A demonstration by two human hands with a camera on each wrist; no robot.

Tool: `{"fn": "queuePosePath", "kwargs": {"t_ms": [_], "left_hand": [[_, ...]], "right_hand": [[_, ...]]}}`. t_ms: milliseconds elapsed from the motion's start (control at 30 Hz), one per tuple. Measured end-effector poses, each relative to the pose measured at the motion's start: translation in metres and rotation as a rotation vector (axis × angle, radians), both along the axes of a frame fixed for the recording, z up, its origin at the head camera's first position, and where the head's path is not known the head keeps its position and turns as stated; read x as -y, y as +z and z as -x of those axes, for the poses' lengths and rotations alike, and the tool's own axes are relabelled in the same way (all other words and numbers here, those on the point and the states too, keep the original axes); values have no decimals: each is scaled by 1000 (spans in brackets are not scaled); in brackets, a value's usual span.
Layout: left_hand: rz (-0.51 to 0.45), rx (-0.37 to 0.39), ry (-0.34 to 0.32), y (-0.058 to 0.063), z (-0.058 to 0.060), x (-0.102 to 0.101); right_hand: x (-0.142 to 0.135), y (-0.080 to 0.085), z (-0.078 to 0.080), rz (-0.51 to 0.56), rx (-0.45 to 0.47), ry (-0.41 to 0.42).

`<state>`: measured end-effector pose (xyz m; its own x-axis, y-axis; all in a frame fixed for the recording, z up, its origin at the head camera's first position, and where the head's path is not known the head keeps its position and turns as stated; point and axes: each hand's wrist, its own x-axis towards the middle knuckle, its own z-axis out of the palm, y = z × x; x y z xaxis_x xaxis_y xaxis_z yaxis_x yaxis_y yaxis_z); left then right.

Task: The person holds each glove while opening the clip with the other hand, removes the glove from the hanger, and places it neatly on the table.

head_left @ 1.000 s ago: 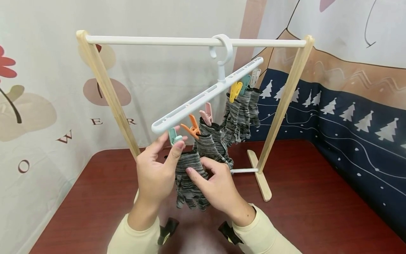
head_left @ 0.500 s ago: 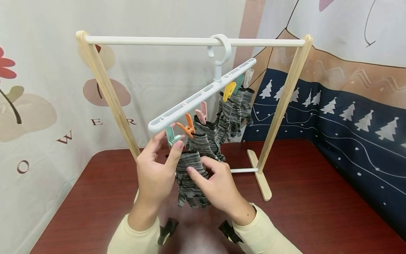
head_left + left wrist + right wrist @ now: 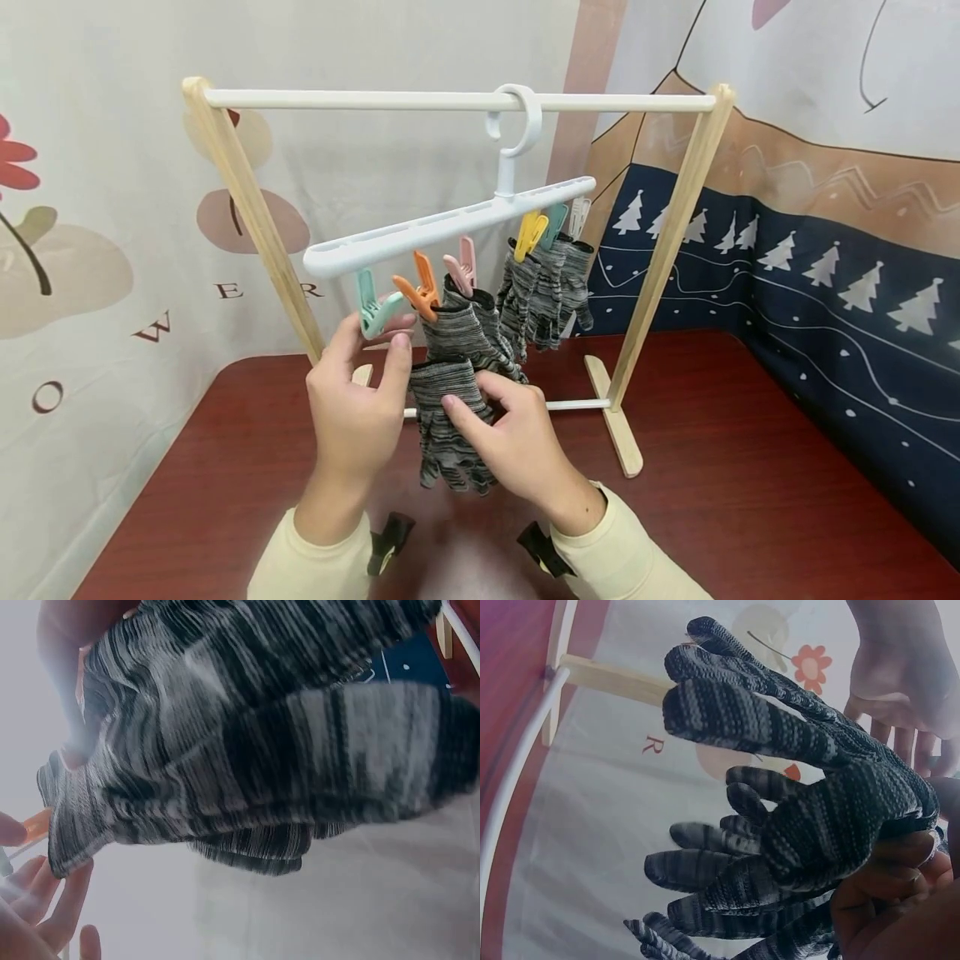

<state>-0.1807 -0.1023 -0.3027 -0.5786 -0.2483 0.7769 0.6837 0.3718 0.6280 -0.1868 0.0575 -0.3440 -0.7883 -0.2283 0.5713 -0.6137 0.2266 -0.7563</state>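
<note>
Two hands (image 3: 356,408) (image 3: 521,442), one pinched glove (image 3: 446,442), six clothespins (image 3: 375,310), one hanger (image 3: 442,227)

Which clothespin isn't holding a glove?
The pale green clothespin by the left hand; the orange, pink, yellow, teal and white clothespins each grip a glove.

Worktop (image 3: 720,450) — dk red-brown, glossy w/ glare up front. Wood/white rack (image 3: 670,250) on it — R foot (image 3: 618,429) visible, L foot (image 3: 362,377) mostly hidden.

Draped indoor workspace, printed cloths (image 3: 405,50), table (image 3: 750,467)
</note>
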Motion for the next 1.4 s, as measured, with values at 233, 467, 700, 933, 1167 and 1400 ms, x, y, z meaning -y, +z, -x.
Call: {"fn": "queuePosePath", "kwargs": {"t_ms": [233,467,700,933,1167,1400], "left_hand": [[-17,-39,154,-3,11,13],[-33,-127,318,-20,34,44],[-52,108,433,-44,53,80],[147,571,357,-65,69,105],[289,696,402,-76,75,112],[371,662,439,-79,76,115]], "right_hand": [[1,-1,-1,7,-5,4],[1,0,-2,15,-15,-3],[1,0,-2,6,-4,-4],[2,0,-3,13,-13,14],[3,0,-3,12,2,14],[3,0,-3,7,-7,12]]}}
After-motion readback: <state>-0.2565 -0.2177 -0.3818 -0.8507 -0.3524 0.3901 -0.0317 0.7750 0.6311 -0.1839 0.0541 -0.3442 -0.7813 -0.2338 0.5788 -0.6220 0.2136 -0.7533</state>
